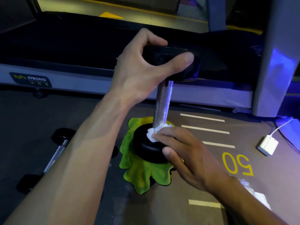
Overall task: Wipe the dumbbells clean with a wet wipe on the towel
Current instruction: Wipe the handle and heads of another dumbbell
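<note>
Head view: a dumbbell [162,103] stands on end on a crumpled, fuzzy lime-green towel [142,172], its lower black rubber head resting on the cloth and its knurled steel handle rising nearly upright. The left hand [146,65] is clamped over the upper black head, thumb and fingers curled around its rim. The right hand [183,151] pinches a bunched white wipe [155,132] against the handle's base. A second dumbbell [55,155] lies on the grey floor to the left, well apart. A small white charger [267,146] sits right.
</note>
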The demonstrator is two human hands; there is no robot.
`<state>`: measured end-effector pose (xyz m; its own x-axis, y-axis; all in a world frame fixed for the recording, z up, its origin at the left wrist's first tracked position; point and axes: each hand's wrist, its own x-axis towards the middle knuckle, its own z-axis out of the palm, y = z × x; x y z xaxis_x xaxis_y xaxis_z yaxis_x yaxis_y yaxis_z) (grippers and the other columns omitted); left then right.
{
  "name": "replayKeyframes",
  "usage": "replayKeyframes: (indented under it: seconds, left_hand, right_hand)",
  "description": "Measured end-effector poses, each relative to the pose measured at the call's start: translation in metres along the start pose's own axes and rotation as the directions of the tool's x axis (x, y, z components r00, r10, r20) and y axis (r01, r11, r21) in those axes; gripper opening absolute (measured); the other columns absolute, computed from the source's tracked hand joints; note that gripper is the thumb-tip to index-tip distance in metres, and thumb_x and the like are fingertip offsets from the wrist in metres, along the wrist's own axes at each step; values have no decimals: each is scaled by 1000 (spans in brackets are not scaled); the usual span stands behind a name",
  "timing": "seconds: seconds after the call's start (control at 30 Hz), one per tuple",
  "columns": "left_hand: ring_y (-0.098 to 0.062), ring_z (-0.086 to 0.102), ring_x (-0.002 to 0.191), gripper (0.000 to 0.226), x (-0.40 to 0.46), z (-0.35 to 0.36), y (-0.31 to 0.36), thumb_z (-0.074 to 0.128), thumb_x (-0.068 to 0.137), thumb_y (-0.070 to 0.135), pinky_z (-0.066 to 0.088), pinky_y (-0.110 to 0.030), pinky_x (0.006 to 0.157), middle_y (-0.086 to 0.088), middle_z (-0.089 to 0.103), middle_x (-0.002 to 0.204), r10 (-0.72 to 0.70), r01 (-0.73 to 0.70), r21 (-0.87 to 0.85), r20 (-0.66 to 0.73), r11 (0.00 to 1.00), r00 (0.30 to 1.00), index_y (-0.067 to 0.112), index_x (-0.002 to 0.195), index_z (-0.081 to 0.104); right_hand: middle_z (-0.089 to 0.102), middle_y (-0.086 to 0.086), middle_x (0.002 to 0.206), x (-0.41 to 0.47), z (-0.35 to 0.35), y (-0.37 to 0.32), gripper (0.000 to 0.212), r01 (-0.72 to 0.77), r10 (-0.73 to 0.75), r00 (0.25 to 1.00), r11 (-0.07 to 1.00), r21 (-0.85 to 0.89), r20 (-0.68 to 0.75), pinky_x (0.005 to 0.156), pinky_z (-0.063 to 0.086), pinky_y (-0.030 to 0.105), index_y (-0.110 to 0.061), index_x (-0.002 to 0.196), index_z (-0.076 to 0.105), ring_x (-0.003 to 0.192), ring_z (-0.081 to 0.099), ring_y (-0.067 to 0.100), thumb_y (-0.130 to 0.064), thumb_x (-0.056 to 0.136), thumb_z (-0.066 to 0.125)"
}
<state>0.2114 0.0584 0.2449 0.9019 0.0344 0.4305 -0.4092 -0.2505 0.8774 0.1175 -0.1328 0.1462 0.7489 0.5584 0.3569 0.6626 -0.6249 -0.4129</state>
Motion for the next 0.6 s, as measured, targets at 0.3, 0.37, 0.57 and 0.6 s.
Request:
replayKeyframes:
  seconds: [0.3,0.37,0.57,0.6]
  left_hand:
    - [-15,73,105,61,4,-5,-4,88,71,57,60,-42,95,1,75,109,-16,24,-102,84,995,996,18,114,67]
    - [-14,73,103,62,4,-3,-5,88,70,57,61,-38,92,3,75,106,-17,26,-112,79,993,997,18,114,67]
    - [-16,71,105,61,3,0,-3,87,71,57,59,-36,92,2,74,108,-4,12,-94,91,996,996,18,114,66]
    - [-17,71,105,61,3,0,-4,87,72,57,59,-36,92,1,74,108,0,8,-92,87,996,996,17,114,66]
  right_hand:
    - [47,7,141,17,-4,-1,47,-31,22,993,997,-77,-116,110,42,27,-7,147,53,127,53,17,-31,108,43]
    - [53,-1,135,2,7,-3,43,-34,31,997,998,-45,-76,101,47,21,-13,140,61,116,57,8,-36,108,45]
    - [59,-15,101,35,-9,6,7,-169,176,972,984,61,-152,74,53,21,-27,96,77,85,63,8,-27,89,77]
    - [56,-15,99,36,-8,5,8,-182,190,971,981,62,-144,73,54,27,-26,93,74,84,63,10,-26,87,79]
